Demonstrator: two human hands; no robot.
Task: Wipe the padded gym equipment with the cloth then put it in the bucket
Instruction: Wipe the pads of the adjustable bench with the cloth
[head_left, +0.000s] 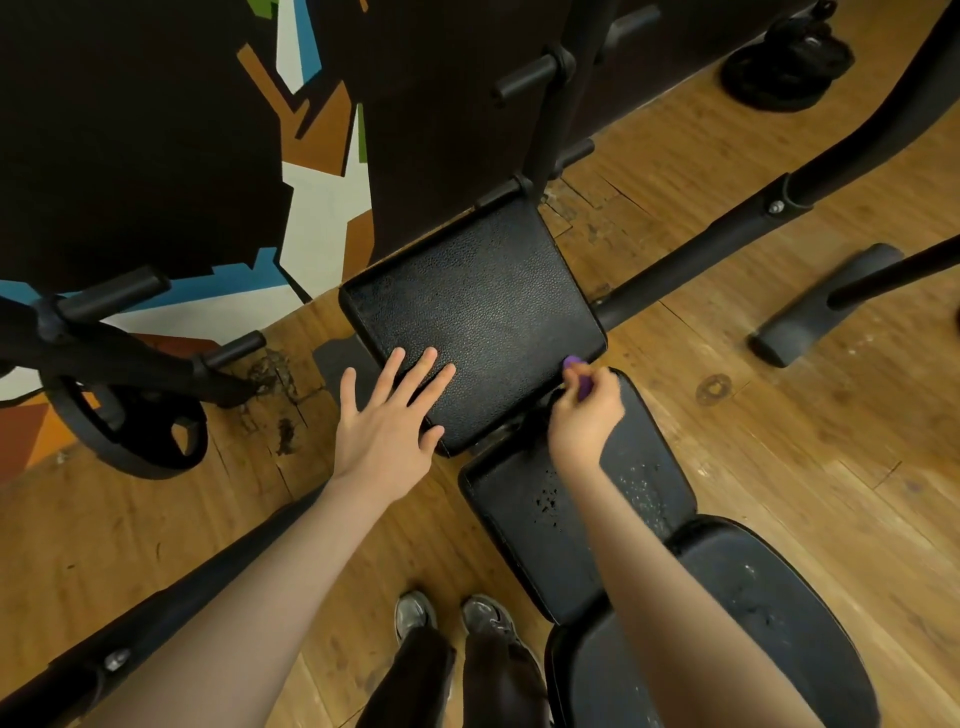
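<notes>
A black padded bench runs from the centre to the lower right in three sections: a far pad (478, 306), a worn middle pad (524, 525) and a near pad (769, 613). My left hand (387, 421) lies flat with spread fingers on the near left corner of the far pad. My right hand (587, 410) is curled round a small purple cloth (579, 374), of which only a bit shows, at the gap between the far and middle pads. No bucket is in view.
A black frame bar (727, 244) crosses the wooden floor to the right, and a foot piece (821, 306) lies beyond it. Weight plates sit at the left (130, 431) and top right (784, 67). A painted wall rises behind the bench. My shoes (452, 618) stand beside it.
</notes>
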